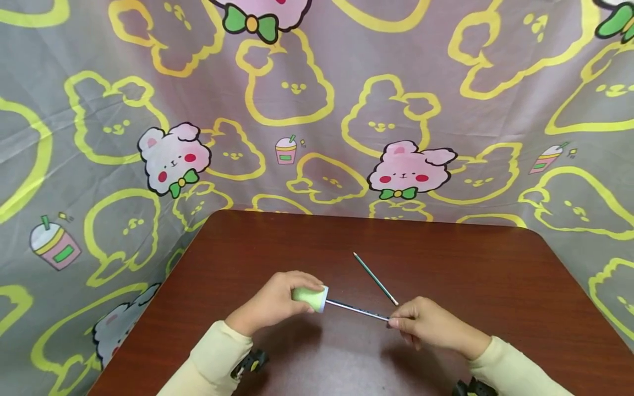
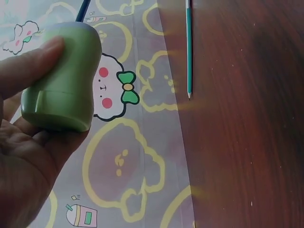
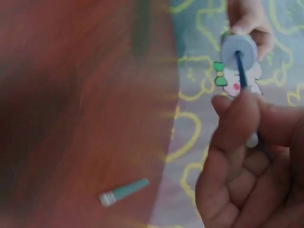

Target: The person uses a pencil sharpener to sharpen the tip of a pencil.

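My left hand [image 1: 274,300] grips a green pencil sharpener [image 1: 307,298] with a pale end face, fingers and thumb wrapped about its sides above the table. In the right wrist view, a dark blue pencil [image 3: 242,76] enters a hole in the middle of that end face. Its tip is hidden inside. My right hand [image 1: 436,324] pinches the far end of this pencil between thumb and fingers, and a white end pokes out below them. A second pencil, teal and white [image 1: 375,278], lies on the table just beyond my right hand, its sharpened point visible in the left wrist view.
The dark brown wooden table [image 1: 277,242] has rounded far corners. A grey curtain [image 1: 317,181] printed with yellow bear outlines and rabbit faces hangs behind it and along its sides. Both wrists carry black straps over pale sleeves.
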Tool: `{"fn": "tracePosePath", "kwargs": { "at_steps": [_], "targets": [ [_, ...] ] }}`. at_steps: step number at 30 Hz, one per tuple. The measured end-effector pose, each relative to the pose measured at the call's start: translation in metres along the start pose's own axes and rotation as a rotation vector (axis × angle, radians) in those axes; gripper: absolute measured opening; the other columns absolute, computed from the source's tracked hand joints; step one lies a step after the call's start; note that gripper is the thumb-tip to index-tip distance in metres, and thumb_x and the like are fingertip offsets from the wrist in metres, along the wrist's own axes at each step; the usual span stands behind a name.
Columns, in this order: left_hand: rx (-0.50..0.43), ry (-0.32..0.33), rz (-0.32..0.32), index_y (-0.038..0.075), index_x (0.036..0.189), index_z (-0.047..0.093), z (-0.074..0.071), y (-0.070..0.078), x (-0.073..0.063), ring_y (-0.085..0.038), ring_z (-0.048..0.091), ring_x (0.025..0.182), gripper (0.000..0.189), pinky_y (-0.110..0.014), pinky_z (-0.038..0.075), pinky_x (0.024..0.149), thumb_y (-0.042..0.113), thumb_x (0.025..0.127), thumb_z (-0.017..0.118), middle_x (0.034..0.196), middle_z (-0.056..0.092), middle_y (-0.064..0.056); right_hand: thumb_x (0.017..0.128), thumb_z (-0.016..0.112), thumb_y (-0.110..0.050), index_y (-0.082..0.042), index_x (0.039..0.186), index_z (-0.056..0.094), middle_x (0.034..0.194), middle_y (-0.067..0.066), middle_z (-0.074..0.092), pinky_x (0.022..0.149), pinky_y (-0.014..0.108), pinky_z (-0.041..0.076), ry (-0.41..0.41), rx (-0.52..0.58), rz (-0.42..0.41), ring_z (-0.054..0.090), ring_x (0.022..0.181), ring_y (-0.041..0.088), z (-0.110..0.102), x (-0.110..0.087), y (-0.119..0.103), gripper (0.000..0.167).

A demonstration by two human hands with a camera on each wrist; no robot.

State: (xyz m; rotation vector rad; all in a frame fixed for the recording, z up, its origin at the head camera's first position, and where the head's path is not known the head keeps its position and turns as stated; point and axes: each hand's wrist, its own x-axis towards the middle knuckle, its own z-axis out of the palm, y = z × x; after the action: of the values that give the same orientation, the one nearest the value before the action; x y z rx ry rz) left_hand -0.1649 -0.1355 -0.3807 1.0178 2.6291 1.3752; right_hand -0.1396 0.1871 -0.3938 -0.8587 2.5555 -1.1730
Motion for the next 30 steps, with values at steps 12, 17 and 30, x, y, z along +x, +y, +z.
{"fn": "tracePosePath", "kwargs": {
  "at_steps": [12,17,30],
  "targets": [
    [-0.036,0.073,-0.078,0.005,0.108,0.073,-0.003,0.000,0.003,-0.020,0.064,0.102,0.038,-0.023,0.048,0.081,0.004,0.071,0.082,0.109,0.071,-0.006,0.104,0.043,-0.023,-0.004,0.086,0.071,0.081,0.003,0.062,0.057,0.033,0.047,0.774,-0.810,-0.705,0.058,0.069,0.019,0.004,0.013,-0.004,0.038],
    [-0.035,0.061,-0.042,0.003,0.109,0.073,-0.002,0.004,0.003,-0.021,0.064,0.105,0.037,-0.024,0.049,0.084,0.001,0.072,0.080,0.110,0.070,-0.007,0.105,0.038,-0.032,-0.006,0.079,0.071,0.076,-0.003,0.059,0.054,0.023,0.047,0.698,-0.737,-0.617,0.054,0.067,0.012,0.006,0.011,-0.006,0.049],
    [0.130,0.016,0.068,0.004,0.105,0.075,0.000,0.011,0.004,-0.022,0.061,0.108,0.034,-0.029,0.049,0.088,-0.001,0.072,0.080,0.112,0.069,-0.004,0.082,0.074,-0.009,-0.007,0.088,0.075,0.080,-0.012,0.063,0.062,0.023,0.049,0.152,-0.277,-0.152,0.056,0.073,-0.001,-0.003,0.003,-0.006,0.006]
  ]
}}
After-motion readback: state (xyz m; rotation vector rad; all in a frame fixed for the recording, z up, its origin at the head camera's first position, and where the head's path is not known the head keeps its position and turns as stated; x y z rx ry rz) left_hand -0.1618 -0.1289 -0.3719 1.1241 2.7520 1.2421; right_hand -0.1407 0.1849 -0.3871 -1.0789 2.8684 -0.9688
